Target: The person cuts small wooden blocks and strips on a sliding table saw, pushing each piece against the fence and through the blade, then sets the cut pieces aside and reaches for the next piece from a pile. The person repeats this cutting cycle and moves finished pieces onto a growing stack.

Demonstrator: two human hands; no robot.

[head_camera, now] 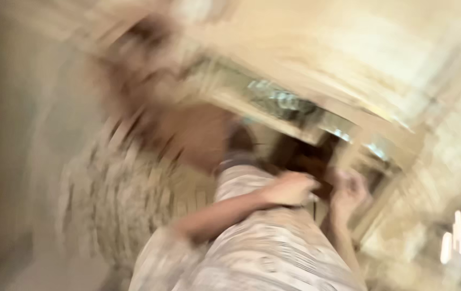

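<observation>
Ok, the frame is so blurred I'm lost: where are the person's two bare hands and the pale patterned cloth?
left hand (290,188), head view, knuckles.
right hand (349,195), head view, back of hand.
pale patterned cloth (273,253), head view, middle fold.

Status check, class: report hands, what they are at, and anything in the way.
Left hand and right hand raised close together at something dark, grip unreadable. Picture heavily blurred. Patterned cloth below the arms.

packages: none | labels: none | signs: none | screens: none | view: blurred
</observation>
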